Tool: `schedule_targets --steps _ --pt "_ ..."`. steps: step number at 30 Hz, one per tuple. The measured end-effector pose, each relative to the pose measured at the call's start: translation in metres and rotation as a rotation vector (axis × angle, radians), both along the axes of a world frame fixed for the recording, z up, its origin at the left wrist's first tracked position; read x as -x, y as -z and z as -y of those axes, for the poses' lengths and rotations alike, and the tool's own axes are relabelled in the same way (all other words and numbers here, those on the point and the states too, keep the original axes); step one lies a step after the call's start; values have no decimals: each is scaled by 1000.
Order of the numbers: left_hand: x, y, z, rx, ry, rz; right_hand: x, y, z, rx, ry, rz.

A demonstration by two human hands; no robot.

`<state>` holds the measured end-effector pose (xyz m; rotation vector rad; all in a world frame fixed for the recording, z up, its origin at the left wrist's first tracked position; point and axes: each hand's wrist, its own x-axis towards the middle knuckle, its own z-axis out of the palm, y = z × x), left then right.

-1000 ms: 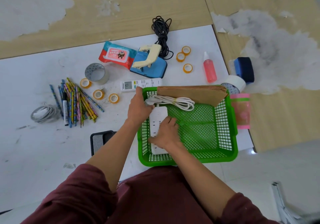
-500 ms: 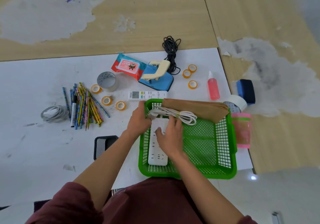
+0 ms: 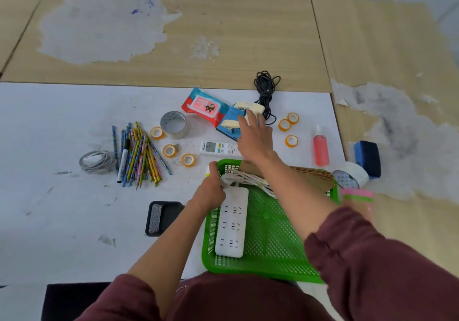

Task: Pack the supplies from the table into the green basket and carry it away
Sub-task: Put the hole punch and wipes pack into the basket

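Gripping the far left rim of the green mesh basket (image 3: 260,269) with curled left hand (image 3: 210,193), at the near edge of the white table (image 3: 62,221). Reaching with right hand (image 3: 255,138), fingers straight and spread, over the blue punch (image 3: 228,117). Inside, along the left wall: smooth white power strip (image 3: 232,224). Bare tabletop to the left.

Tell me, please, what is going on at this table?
A person is packing supplies into the green basket. A white power strip and brown paper bags already lie in it. The left hand sits at the basket's far left corner, by the strip's cord; the right hand reaches, open, over the blue and cream hole punch. Pencils, a remote and a wipes pack wait on the table.
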<state>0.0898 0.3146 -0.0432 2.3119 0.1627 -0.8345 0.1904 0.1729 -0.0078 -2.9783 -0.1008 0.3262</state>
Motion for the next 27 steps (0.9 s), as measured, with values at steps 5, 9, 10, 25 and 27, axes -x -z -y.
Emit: schedule_targets --steps 5,9,10,25,27 --pt "2 -1 0 14 -25 15 -21 11 1 236 -93 -18" --pt "3 -5 1 41 -51 24 -35 8 -2 299 -125 -36" --pt "3 -5 1 45 -53 22 -37 8 0 282 -110 -49" --pt "15 -10 17 -290 38 402 43 -112 91 -813 577 69" --pt "22 -17 34 -125 42 683 74 -121 98 -913 702 163"
